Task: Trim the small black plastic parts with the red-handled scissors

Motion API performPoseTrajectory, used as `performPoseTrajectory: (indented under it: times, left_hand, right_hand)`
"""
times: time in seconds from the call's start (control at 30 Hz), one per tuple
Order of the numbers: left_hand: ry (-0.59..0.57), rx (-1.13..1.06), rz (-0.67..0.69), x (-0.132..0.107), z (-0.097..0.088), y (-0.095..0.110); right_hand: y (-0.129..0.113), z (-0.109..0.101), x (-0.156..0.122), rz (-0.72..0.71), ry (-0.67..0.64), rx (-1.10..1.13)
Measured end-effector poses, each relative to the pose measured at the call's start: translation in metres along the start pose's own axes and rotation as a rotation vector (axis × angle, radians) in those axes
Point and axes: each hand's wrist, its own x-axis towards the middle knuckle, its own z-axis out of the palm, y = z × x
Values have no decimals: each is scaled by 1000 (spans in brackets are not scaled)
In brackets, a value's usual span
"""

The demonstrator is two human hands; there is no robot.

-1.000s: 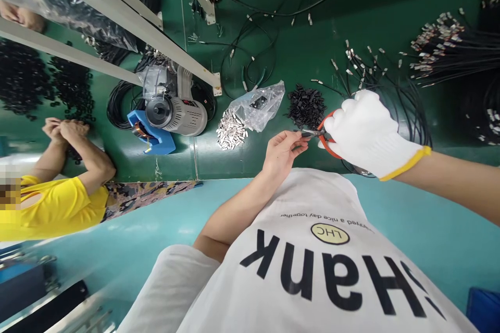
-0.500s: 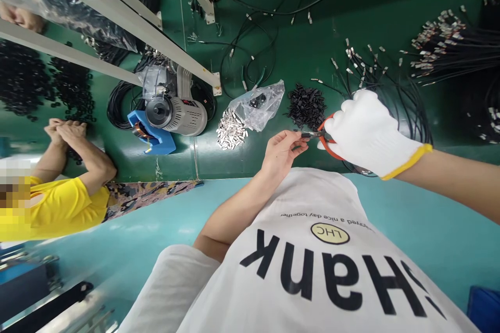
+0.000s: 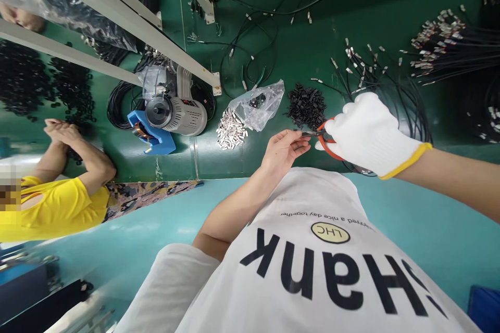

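Note:
My bare left hand [image 3: 280,152] pinches a small dark piece, mostly hidden by the fingertips, at the jaws of the pliers [image 3: 333,152]. My right hand [image 3: 367,134], in a white knitted glove with a yellow cuff, wraps around the orange-red handles of these pliers. Their tips point left, towards my left fingertips. Just beyond the tool lies a heap of small black plastic pieces [image 3: 307,105]. Left of that sit a clear plastic bag [image 3: 269,106] and a pile of small silver metal connectors [image 3: 232,132].
Black cables with metal ends [image 3: 363,67] lie beyond my right hand, with a bigger bundle [image 3: 441,49] farther right. A grey motorised machine [image 3: 185,116] with a blue holder [image 3: 162,143] stands left, under slanted metal posts [image 3: 144,26]. A person in yellow [image 3: 74,203] rests clasped hands on the green table [image 3: 242,164].
My left fingertips have shifted slightly to the right, closer to the plier jaws, and less of the dark piece shows. My gloved hand has dipped slightly, still around the pliers.

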Motion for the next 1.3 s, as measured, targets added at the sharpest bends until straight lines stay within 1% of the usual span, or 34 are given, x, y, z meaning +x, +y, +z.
performPoseTrajectory:
  times: [0.07, 0.13, 0.23, 0.33, 0.43, 0.57, 0.8, 0.9, 0.97, 1.1, 1.3]
  left_hand:
    - [-5, 1, -3, -1, 0, -1]
    - [-7, 0, -6, -2, 1, 0]
    - [-5, 10, 3, -3, 2, 2]
    - [-3, 25, 16, -1, 2, 4]
    - [-18, 34, 15, 0, 1, 3]
    - [-26, 29, 9, -1, 2, 3]
    - [-9, 7, 16, -3, 4, 3]
    - [-7, -2, 8, -2, 4, 4]
    - [4, -3, -1, -2, 5, 4]
    - [16, -2, -7, -1, 5, 5]
    - [-5, 13, 5, 0, 2, 3]
  right_hand:
    - [0, -3, 3, -94, -105, -68]
    - [0, -9, 6, -163, -177, -155]
    - [-3, -17, 9, -217, -261, -326]
    - [-6, -22, 10, -250, -342, -496]
    - [-9, -22, 10, -272, -331, -579]
    - [-10, -20, 9, -293, -306, -633]
    - [-7, -17, 9, -303, -260, -573]
    - [-7, -17, 9, -319, -247, -592]
    - [-8, -18, 10, -327, -262, -624]
    - [-12, -22, 12, -290, -331, -644]
    - [-15, -26, 14, -302, -388, -663]
